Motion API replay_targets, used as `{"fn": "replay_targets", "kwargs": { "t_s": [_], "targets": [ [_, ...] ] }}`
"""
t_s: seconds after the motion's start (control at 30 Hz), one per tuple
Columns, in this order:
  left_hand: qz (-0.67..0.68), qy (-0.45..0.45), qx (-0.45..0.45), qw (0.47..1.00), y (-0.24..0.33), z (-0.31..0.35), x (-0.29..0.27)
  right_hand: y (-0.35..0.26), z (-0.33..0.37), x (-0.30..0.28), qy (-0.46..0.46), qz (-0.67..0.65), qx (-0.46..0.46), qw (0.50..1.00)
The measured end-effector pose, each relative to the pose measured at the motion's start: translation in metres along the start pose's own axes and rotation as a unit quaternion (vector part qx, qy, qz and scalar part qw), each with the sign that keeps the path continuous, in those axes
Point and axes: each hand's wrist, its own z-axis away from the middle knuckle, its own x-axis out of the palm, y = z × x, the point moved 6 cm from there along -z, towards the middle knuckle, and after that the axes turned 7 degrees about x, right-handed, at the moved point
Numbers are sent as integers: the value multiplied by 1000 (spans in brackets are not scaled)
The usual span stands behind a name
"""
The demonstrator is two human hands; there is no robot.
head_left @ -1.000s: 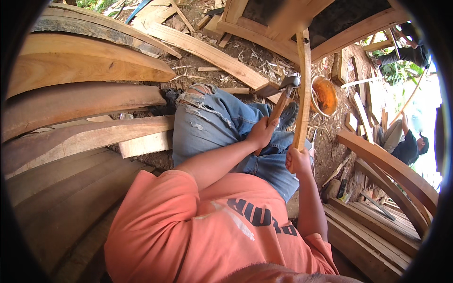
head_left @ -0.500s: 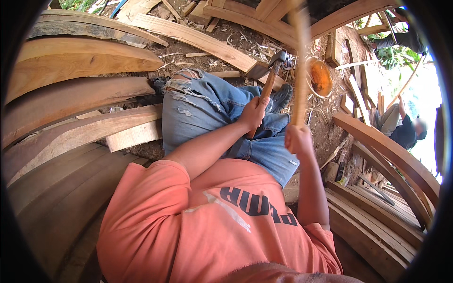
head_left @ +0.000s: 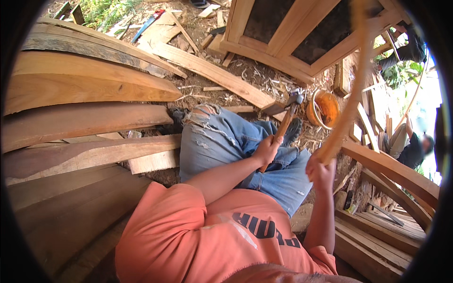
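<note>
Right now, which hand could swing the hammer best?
Probably the left hand: it already grips the hammer by its wooden handle. The right hand is closed around the long wooden strip, so it is busy.

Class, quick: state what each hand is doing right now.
Left hand: closed on the hammer handle.
Right hand: closed around the wooden stick.

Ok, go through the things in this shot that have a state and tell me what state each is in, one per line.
Left hand: closed round the hammer's handle.
Hammer: held, head up, over the lap.
Right hand: gripping the wooden strip's lower end.
Wooden strip: raised, tilted, motion-blurred.
Orange bucket: on the ground, open top.
Jeans: torn at the knee.
Wooden frame: lying on the ground.
</note>
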Motion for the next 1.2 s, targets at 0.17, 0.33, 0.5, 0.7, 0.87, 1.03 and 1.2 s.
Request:
{"fn": "replay_targets", "kwargs": {
  "t_s": [0.17,0.33,0.5,0.7,0.87,1.03,1.2],
  "targets": [
    [-10,-15,-20,1000,8,-3,0,103,6,9,46,-172,309,934],
    [-32,-13,-29,999,2,7,-8,-13,0,-22,96,-193,87,973],
    [-35,-8,-20,999,3,3,-3,-8,-2,-9,24,-149,12,988],
    [-122,-17,13,992,4,5,-1,102,8,37,-53,8,276,960],
    [-70,-9,-6,998,2,6,-3,-21,0,23,-22,-61,53,997],
    [14,27,-24,999,7,2,-8,-38,5,3,52,-177,16,983],
    [-57,19,13,998,-4,-8,-11,120,10,29,-17,-27,313,949]
  ]
}}
